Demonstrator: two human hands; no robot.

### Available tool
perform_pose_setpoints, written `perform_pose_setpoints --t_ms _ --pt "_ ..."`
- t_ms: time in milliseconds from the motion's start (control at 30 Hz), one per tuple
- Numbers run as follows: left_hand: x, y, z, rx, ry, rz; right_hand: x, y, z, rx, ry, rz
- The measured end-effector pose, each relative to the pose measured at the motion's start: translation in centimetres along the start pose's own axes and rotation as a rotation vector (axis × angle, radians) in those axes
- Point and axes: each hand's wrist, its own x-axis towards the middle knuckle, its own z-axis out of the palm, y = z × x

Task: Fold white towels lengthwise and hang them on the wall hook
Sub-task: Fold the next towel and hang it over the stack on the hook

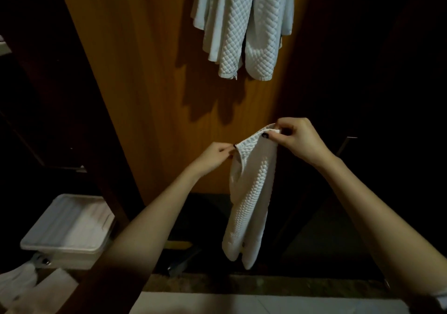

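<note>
- from my end, the white towel [251, 192] hangs in front of the wooden panel [145, 71], at its lower right edge, folded narrow with the quilted side facing me
- left hand [212, 156] pinches the top left corner with thumb and fingertips
- right hand [297, 139] pinches the top right corner, thumb flat on the cloth, other fingers curled behind
- top edge runs tilted between the hands, right end higher; the rest drops free, touching nothing
- hanging towels [242, 23] sit high on the panel, well apart, bare wood between
- low and left of the panel there's a white lidded tub [70, 226]; pale floor tile [242, 304] below; room's pretty dim
</note>
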Motion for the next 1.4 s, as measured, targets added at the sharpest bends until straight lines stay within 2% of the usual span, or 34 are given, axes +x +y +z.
perform_pose_setpoints --t_ms 133,300,433,567,733,867,933,1000,1067,1167,1400 --pt "1.4 -0.5 0.6 0.108 0.159 0.102 -0.3 0.7 -1.3 0.000 0.022 0.033" --pt "2.9 -1.9 1.0 0.330 0.057 0.083 -0.9 1.2 -2.3 0.057 0.087 0.054" --pt "3.3 -2.6 2.0 0.310 0.080 0.084 -1.2 1.7 -3.2 0.062 0.112 0.067" --pt "2.8 -3.1 3.0 0.377 -0.057 0.063 -1.9 2.3 -3.8 0.106 0.179 0.103" --pt "2.2 -5.2 5.1 0.337 -0.038 0.024 -2.7 2.8 -4.3 0.170 0.232 0.116" --pt "2.1 -6.9 5.2 0.453 -0.255 -0.067 -3.3 3.1 -4.8 0.190 0.267 0.141" --pt "1.5 -8.5 4.7 0.529 -0.302 -0.136 -3.7 3.3 -5.2 0.201 0.302 0.164" --pt "0.8 -9.5 4.2 0.476 -0.235 -0.187 -4.1 3.4 -5.6 0.204 0.321 0.177" --pt "0.4 -9.4 4.2 0.380 -0.104 -0.150 -4.6 3.5 -5.8 0.193 0.316 0.189" --pt "0.6 -7.5 4.6 0.114 0.073 -0.101 -5.2 3.8 -5.7 0.150 0.290 0.198" --pt "1.7 -0.4 5.9 -0.139 0.105 0.060 -5.3 3.3 -4.4 0.066 0.196 0.150"
